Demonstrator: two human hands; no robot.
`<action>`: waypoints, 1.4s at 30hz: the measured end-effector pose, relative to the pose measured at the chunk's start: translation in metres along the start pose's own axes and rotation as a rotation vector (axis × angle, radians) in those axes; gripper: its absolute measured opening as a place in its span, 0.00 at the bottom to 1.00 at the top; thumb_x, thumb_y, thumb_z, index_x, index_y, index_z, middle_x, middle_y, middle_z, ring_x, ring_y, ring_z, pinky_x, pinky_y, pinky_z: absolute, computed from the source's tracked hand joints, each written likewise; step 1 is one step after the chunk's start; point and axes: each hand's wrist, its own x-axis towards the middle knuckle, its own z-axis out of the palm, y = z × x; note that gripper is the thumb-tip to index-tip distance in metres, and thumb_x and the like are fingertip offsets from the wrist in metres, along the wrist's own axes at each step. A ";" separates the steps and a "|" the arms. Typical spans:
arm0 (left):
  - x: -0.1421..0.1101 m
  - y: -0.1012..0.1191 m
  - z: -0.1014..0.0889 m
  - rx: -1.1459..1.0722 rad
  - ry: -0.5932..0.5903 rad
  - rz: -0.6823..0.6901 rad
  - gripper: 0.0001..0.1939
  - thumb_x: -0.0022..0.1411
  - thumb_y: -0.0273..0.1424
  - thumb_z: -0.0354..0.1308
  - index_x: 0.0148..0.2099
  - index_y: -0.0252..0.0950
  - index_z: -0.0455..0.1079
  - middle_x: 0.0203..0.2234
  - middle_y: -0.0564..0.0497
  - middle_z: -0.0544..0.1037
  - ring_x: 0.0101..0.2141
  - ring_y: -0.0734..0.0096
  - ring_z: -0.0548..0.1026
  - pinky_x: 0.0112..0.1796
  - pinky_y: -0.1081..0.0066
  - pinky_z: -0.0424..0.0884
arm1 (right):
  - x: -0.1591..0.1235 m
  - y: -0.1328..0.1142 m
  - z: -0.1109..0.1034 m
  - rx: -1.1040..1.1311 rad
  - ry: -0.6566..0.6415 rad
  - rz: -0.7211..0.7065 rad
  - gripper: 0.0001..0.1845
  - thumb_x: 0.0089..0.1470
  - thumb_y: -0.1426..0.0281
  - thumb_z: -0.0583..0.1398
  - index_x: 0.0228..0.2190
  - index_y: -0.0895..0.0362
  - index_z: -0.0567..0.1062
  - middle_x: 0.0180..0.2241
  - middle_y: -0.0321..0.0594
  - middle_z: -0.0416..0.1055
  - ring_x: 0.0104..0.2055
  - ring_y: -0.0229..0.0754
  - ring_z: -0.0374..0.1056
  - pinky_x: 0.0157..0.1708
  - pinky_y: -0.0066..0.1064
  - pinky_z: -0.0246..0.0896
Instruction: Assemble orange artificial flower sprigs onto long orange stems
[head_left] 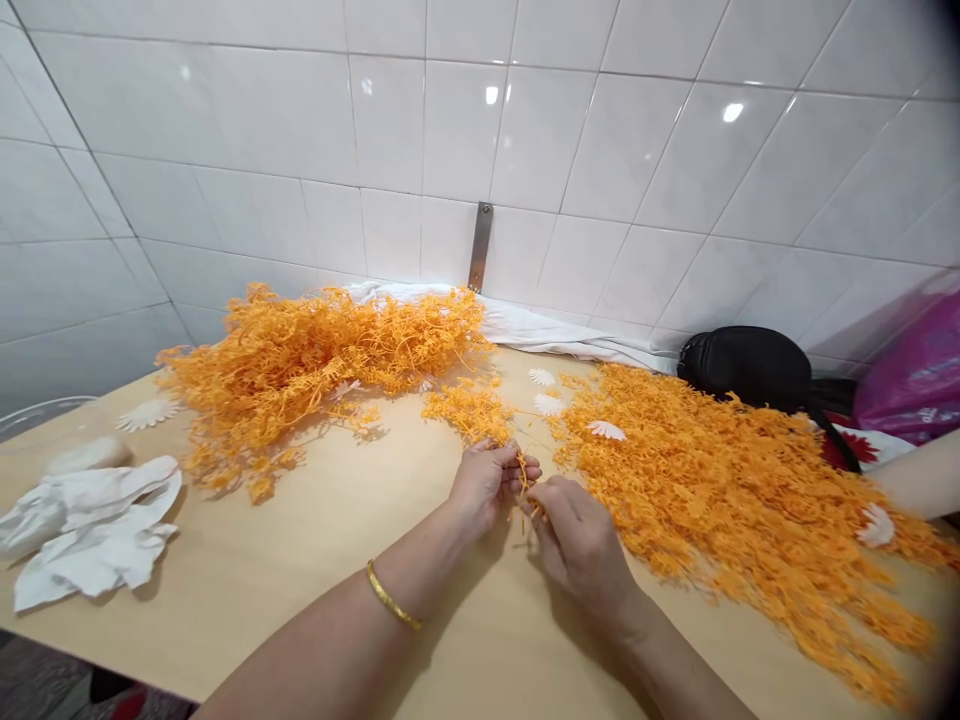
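My left hand (pixel 489 483) and my right hand (pixel 576 540) meet at the middle of the wooden table (pixel 315 560). Both are closed in a pinch on a thin orange plastic sprig (pixel 471 412) whose bushy top sticks out beyond my left fingers. My left wrist wears a gold bangle (pixel 391 597). A tangled heap of orange sprigs (pixel 315 365) lies at the back left. A second, flatter spread of orange sprigs (pixel 735 500) covers the table to the right of my hands.
White flower-shaped pieces (pixel 604 430) lie scattered among the orange sprigs. Crumpled white cloth (pixel 97 530) sits at the left edge. A black bag (pixel 746 365) and a pink plastic bag (pixel 915 375) stand at the back right. Another person's forearm (pixel 919 480) reaches in from the right. The tiled wall is close behind.
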 end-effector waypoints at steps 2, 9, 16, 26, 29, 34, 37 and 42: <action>0.000 -0.001 0.002 0.014 0.002 -0.005 0.04 0.53 0.22 0.50 0.28 0.33 0.57 0.17 0.49 0.71 0.17 0.75 0.70 0.21 0.76 0.65 | -0.001 -0.012 -0.004 -0.052 -0.006 -0.127 0.09 0.50 0.80 0.48 0.26 0.58 0.64 0.21 0.38 0.59 0.24 0.37 0.54 0.23 0.28 0.49; 0.001 0.003 0.005 0.005 0.009 0.015 0.06 0.56 0.23 0.47 0.27 0.33 0.56 0.13 0.51 0.68 0.15 0.77 0.67 0.19 0.78 0.62 | 0.011 -0.048 -0.044 -0.174 0.262 -0.188 0.12 0.51 0.76 0.50 0.39 0.54 0.63 0.24 0.36 0.63 0.24 0.37 0.58 0.24 0.29 0.53; -0.012 0.006 0.002 0.023 -0.173 -0.074 0.05 0.51 0.21 0.53 0.27 0.32 0.58 0.16 0.48 0.71 0.16 0.76 0.69 0.20 0.77 0.63 | 0.021 0.040 -0.062 -0.619 -0.107 0.405 0.11 0.48 0.70 0.51 0.31 0.58 0.71 0.34 0.51 0.66 0.33 0.50 0.62 0.27 0.39 0.56; -0.004 -0.002 -0.002 0.073 -0.382 -0.224 0.02 0.51 0.21 0.50 0.28 0.28 0.64 0.17 0.46 0.72 0.18 0.74 0.71 0.20 0.76 0.66 | 0.036 0.028 -0.013 0.816 -0.212 0.827 0.15 0.45 0.59 0.56 0.32 0.56 0.73 0.26 0.38 0.69 0.30 0.40 0.64 0.30 0.31 0.59; -0.005 -0.003 -0.001 0.178 -0.375 -0.253 0.05 0.50 0.18 0.48 0.26 0.28 0.63 0.13 0.47 0.70 0.16 0.73 0.70 0.18 0.76 0.65 | 0.031 0.030 -0.008 0.890 -0.149 0.837 0.13 0.42 0.60 0.60 0.27 0.57 0.72 0.24 0.36 0.67 0.28 0.37 0.62 0.30 0.29 0.57; -0.007 -0.001 0.003 0.329 -0.299 -0.149 0.06 0.50 0.21 0.49 0.22 0.31 0.60 0.10 0.49 0.69 0.13 0.74 0.68 0.15 0.77 0.62 | 0.022 0.037 -0.003 0.885 -0.068 0.832 0.13 0.44 0.61 0.59 0.22 0.58 0.66 0.22 0.34 0.62 0.26 0.35 0.58 0.28 0.28 0.54; -0.008 0.000 0.005 0.419 -0.235 -0.067 0.08 0.50 0.22 0.50 0.20 0.32 0.58 0.09 0.51 0.67 0.11 0.75 0.67 0.13 0.78 0.60 | 0.021 0.037 0.002 0.877 -0.011 0.836 0.13 0.46 0.62 0.57 0.21 0.57 0.63 0.20 0.32 0.60 0.24 0.34 0.56 0.26 0.27 0.53; -0.004 -0.003 0.001 0.292 -0.247 -0.067 0.05 0.47 0.21 0.52 0.23 0.32 0.59 0.12 0.51 0.69 0.13 0.76 0.67 0.15 0.77 0.61 | 0.023 0.034 0.003 0.829 0.046 0.838 0.09 0.47 0.64 0.57 0.27 0.57 0.65 0.22 0.32 0.62 0.25 0.34 0.58 0.27 0.27 0.54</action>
